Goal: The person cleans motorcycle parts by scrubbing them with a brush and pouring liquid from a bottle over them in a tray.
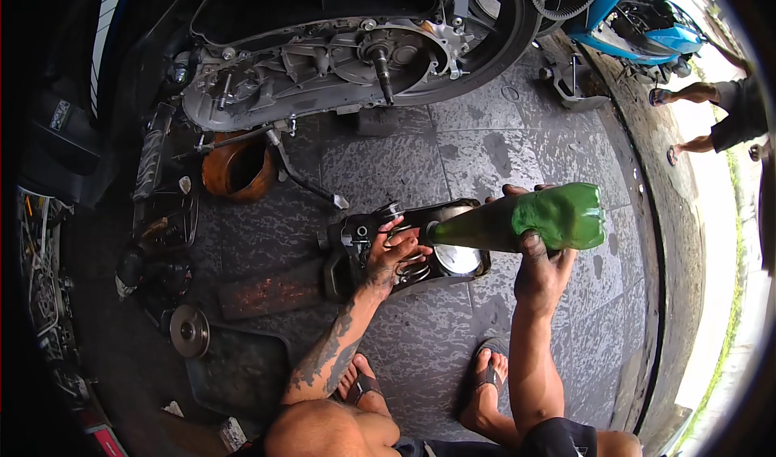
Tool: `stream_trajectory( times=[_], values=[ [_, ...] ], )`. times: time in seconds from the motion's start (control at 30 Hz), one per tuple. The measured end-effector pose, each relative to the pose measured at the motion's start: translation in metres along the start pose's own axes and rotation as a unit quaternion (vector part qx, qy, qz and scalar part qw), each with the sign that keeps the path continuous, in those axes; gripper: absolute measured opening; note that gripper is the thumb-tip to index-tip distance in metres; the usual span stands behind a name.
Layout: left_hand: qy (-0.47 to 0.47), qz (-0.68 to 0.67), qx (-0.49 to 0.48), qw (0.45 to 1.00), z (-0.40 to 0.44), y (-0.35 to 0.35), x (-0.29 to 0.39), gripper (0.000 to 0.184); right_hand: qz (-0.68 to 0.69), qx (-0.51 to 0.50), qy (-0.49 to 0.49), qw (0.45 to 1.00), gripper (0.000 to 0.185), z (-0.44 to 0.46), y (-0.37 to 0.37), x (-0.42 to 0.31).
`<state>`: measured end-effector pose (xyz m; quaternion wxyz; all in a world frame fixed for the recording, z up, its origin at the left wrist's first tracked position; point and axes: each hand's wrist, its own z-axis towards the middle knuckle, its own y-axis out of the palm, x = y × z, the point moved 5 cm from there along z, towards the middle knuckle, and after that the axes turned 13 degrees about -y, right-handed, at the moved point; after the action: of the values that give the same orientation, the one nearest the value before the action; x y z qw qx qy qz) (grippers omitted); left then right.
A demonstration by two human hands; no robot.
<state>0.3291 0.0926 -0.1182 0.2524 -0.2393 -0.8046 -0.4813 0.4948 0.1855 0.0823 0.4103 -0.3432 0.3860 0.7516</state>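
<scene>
A green plastic bottle (558,217) lies nearly level in my right hand (540,271), its narrow neck pointing left. My right hand's fingers wrap round the wide part. The bottle's neck ends beside my left hand (394,255), which rests on a dark metal engine part (361,251) with springs. Whether my left hand's fingers grip the part or the bottle's mouth is unclear. Under the bottle, a round silvery surface (457,259) shows within the part's dark frame.
A motorcycle engine casing (283,109) with a wheel (517,29) spans the top. An orange-brown container (234,170), a dark tray (238,372), a metal disc (189,331) and a rusty plate (271,290) lie left. A person's legs (697,93) and a blue motorcycle (638,37) are upper right.
</scene>
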Motion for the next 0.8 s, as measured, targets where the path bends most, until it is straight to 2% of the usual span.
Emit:
stream_trajectory(
  times=[0.07, 0.13, 0.17, 0.2, 0.27, 0.4, 0.43, 0.53, 0.6, 0.67, 0.7, 0.73, 0.8],
  values=[
    [0.002, 0.04, 0.026, 0.999, 0.008, -0.007, -0.004, 0.052, -0.013, -0.001, 0.008, 1.0, 0.068, 0.0, 0.002, 0.0],
    [0.049, 0.127, -0.006, 0.991, 0.013, -0.011, -0.005, 0.051, 0.011, -0.001, 0.018, 1.0, 0.069, -0.002, 0.004, 0.003],
    [0.01, 0.068, -0.002, 0.998, 0.009, -0.005, -0.002, 0.05, 0.019, 0.02, 0.024, 0.999, 0.069, -0.004, 0.002, 0.008],
    [0.009, 0.069, -0.003, 0.998, 0.004, 0.001, 0.006, 0.05, 0.026, 0.043, 0.03, 0.998, 0.069, -0.006, 0.0, 0.01],
    [-0.145, -0.075, -0.011, 0.987, 0.001, 0.005, 0.002, 0.051, 0.01, 0.05, 0.025, 0.998, 0.068, -0.008, 0.001, 0.01],
    [-0.127, 0.009, 0.04, 0.991, 0.003, 0.002, 0.006, 0.061, -0.049, 0.001, 0.041, 0.998, 0.055, -0.012, -0.001, 0.004],
    [-0.121, -0.016, 0.073, 0.99, 0.003, 0.003, 0.005, 0.063, -0.058, -0.014, 0.047, 0.997, 0.054, -0.013, 0.0, 0.003],
    [-0.109, -0.081, 0.039, 0.99, 0.006, -0.003, 0.003, 0.067, -0.058, -0.018, 0.051, 0.997, 0.052, -0.018, 0.002, 0.002],
    [-0.102, -0.056, 0.018, 0.993, 0.008, -0.004, 0.002, 0.069, -0.054, -0.006, 0.049, 0.997, 0.053, -0.021, 0.002, 0.006],
    [-0.122, -0.057, 0.025, 0.991, 0.014, -0.008, -0.008, 0.067, -0.043, -0.003, 0.035, 0.998, 0.055, -0.021, 0.003, 0.008],
    [-0.121, -0.101, -0.022, 0.987, 0.013, -0.008, -0.008, 0.055, -0.032, 0.003, 0.019, 0.999, 0.056, -0.02, 0.003, 0.007],
    [-0.121, -0.101, -0.022, 0.987, 0.014, -0.007, -0.011, 0.055, -0.032, 0.003, 0.019, 0.999, 0.056, -0.018, 0.003, 0.009],
    [-0.045, -0.05, -0.015, 0.998, 0.009, 0.006, -0.001, 0.046, -0.024, 0.027, -0.027, 0.999, 0.058, -0.015, 0.001, 0.007]
  ],
)
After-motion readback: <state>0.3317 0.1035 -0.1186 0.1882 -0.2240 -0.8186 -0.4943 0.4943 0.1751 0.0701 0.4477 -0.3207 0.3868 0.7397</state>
